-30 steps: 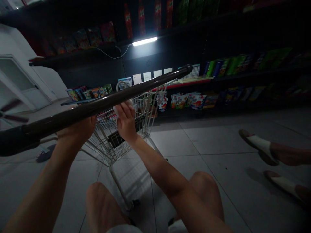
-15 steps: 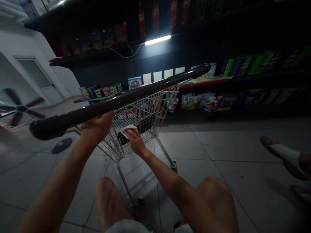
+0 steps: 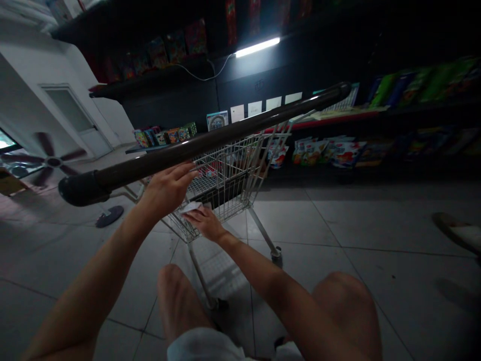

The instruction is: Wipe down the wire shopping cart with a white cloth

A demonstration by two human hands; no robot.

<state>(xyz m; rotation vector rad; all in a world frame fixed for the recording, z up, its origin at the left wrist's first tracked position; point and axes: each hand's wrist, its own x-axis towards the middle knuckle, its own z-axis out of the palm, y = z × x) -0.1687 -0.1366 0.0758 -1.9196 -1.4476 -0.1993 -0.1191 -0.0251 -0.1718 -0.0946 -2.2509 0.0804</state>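
Note:
A metal shopping cart [image 3: 233,170] stands before me, its long dark handle [image 3: 210,139] slanting across the view. Just beneath the handle, my left hand [image 3: 167,189] lies at the cart's top edge with its fingers stretched out; whether the fingertips touch the wire is unclear. My right hand [image 3: 206,223] presses a white cloth [image 3: 192,206] against the wire end of the cart, at the left of a dark panel [image 3: 229,190]. The fingers partly cover the cloth, which could also be a paper wipe.
Shelves behind the cart carry boxed goods [image 3: 165,134] and bagged snacks [image 3: 343,151] under a lit tube lamp [image 3: 257,47]. A standing fan [image 3: 53,161] is at the left. Another person's shoe [image 3: 451,230] shows at the right. My bent knees flank the cart's near wheels [image 3: 218,303].
My left hand has loosened from its curled hold below the handle, its fingers now straightened. My right hand has moved the cloth slightly left and down. The view has shifted a little.

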